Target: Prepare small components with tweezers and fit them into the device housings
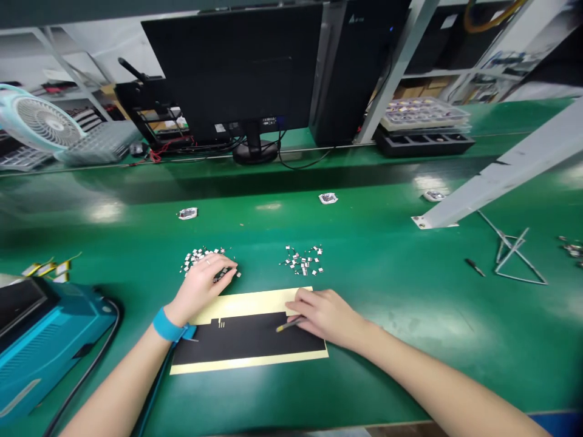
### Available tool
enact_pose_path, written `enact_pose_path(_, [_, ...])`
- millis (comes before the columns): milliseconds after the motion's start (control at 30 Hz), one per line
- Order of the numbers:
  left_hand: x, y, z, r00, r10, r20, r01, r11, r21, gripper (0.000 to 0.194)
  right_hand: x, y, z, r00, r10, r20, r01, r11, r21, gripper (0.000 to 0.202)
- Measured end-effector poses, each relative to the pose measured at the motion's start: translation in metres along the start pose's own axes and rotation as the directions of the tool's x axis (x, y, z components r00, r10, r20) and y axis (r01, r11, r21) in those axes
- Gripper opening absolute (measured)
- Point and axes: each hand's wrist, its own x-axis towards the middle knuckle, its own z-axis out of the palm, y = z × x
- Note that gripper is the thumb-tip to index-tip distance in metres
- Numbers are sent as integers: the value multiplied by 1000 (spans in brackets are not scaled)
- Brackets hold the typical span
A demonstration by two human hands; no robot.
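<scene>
White parts (pixel 195 254) lie around the left hand (pixel 204 279) (grip unclear), right hand (pixel 324 312) pinching a slim tool (pixel 286 326).

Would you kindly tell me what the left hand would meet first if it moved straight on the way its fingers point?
The left hand would probably meet the loose part just ahead, then the right pile; its height is unclear, so it might pass above both.

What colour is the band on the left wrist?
The band is bright blue, seen best in the head view.
</scene>
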Motion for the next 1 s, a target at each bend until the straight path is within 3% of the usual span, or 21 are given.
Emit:
enact_pose_path(133, [14, 27, 4, 991, -117, -66, 98, 965, -243, 9, 5, -21, 1, 999, -9, 47, 15, 992, -129, 30])
enact_pose_path(200, [23, 43, 15, 970, -244, -10, 209, 848, -488, 10, 5, -26, 2, 999, 25, 39, -18, 986, -164, 30])
enact_pose_path(267, [32, 58, 31, 942, -323, 91, 294, 665, -687, 14, 3, -28, 4, 998, 68, 3, -66, 981, -180, 29])
enact_pose_path(333, [37, 68, 47, 926, -351, 137, 322, 548, -772, 16, 1, -30, 6, 994, 100, -49, -108, 973, -205, 29])
enact_pose_path(400, [39, 71, 61, 918, -375, 125, 319, 515, -795, 15, 0, -31, 8, 990, 105, -92, -124, 966, -228, 25])
enact_pose_path(567, [34, 66, 77, 917, -385, 106, 314, 531, -787, 17, -1, -33, 15, 979, 83, -185, -127, 961, -245, 20])
enact_pose_path(700, [32, 67, 74, 939, -342, -27, 234, 697, -678, 15, 0, -33, 18, 971, 62, -230, -128, 949, -287, 24])
enact_pose_path(800, [32, 69, 73, 944, -310, -111, 181, 772, -610, 14, 2, -33, 15, 980, 83, -180, -127, 960, -248, 21])
enact_pose_path(900, [31, 71, 73, 941, -311, -135, 167, 771, -614, 14, 5, -32, 10, 979, 197, -43, -201, 974, -107, 17])
enact_pose_path(1000, [30, 72, 74, 939, -307, -156, 150, 771, -619, 16, 11, -26, 3, 926, 374, 56, -376, 890, 257, 6])
